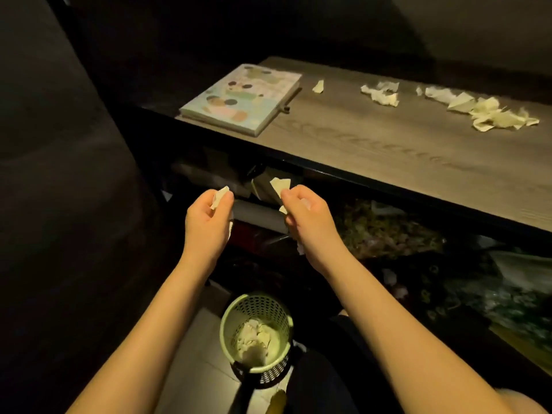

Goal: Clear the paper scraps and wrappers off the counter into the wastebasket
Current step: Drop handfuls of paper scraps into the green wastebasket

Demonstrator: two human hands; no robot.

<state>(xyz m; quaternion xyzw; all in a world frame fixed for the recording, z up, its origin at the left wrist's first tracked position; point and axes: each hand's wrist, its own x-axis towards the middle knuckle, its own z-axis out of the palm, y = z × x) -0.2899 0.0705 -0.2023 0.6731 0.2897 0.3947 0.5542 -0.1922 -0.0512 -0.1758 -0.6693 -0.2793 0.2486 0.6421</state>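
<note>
My left hand (pixel 207 215) is closed on a crumpled white paper scrap (pixel 219 196), held below the counter's front edge. My right hand (pixel 309 215) grips several pale paper scraps (pixel 280 186) that poke out above and below the fingers. Both hands hover above and beyond the light green mesh wastebasket (pixel 227 324) on the floor, which holds crumpled paper. On the wooden counter (pixel 373 144) lie more scraps: one small piece (pixel 318 86), a cluster (pixel 382 93) and a larger pile (pixel 490 110) at the right.
A picture book (pixel 242 98) lies at the counter's left end with a dark pen-like object (pixel 288 100) beside it. Under the counter are rolled papers, patterned fabric and clutter (pixel 388 228). The left side is dark.
</note>
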